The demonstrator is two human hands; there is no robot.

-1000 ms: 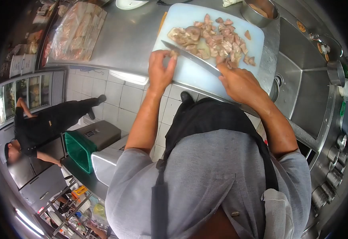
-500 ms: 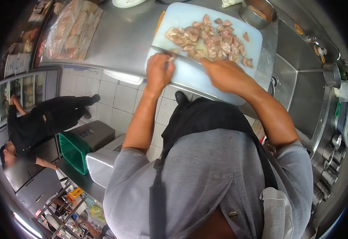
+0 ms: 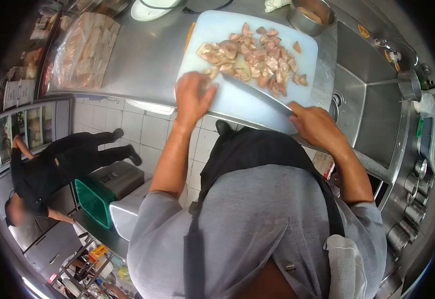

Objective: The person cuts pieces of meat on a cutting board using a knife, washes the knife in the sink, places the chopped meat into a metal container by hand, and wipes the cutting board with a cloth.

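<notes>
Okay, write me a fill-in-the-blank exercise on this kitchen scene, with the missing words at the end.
The knife is held in the person's ____ hand. The cutting board lies to the ____ of the metal sink. The open container between the co-worker and the white container is coloured ____.

Missing words: right; left; green.

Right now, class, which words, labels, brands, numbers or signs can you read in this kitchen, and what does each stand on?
No text is readable.
White boxes, left edge: any marks too small and blurred.
Tan patch on the co-worker's dark clothing: too small.
Patterned packet beside the black apron: too blurred.
</notes>
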